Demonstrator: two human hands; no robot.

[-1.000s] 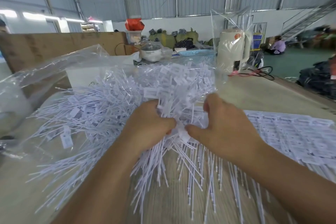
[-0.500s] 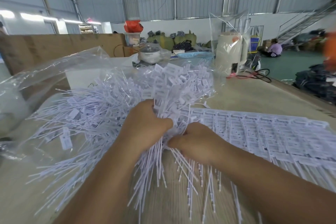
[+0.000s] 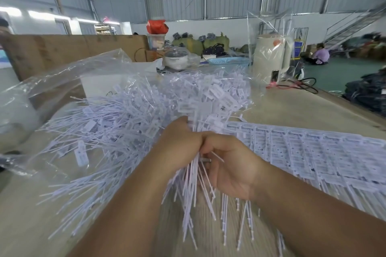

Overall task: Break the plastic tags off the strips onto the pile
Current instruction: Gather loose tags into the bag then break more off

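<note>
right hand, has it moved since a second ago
Yes. The right hand has come down toward the person and turned palm up, leaving the sheet of uncut strips exposed; its grip holds the tag stems.

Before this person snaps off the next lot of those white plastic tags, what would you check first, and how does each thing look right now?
1. Left hand holds the bundle of tags: ok, fingers curled round it.
2. Right hand grips the same bundle: ok, fingers wrapped round the stems.
3. Hands close together for the snap: ok, they touch.
4. Pile sits beyond the hands to catch loose tags: ok.
5. Unbroken strips within reach: ok, lying flat beside the right hand.
6. Whether the gripped tags are still joined to a strip: cannot tell, hands cover it.
</note>
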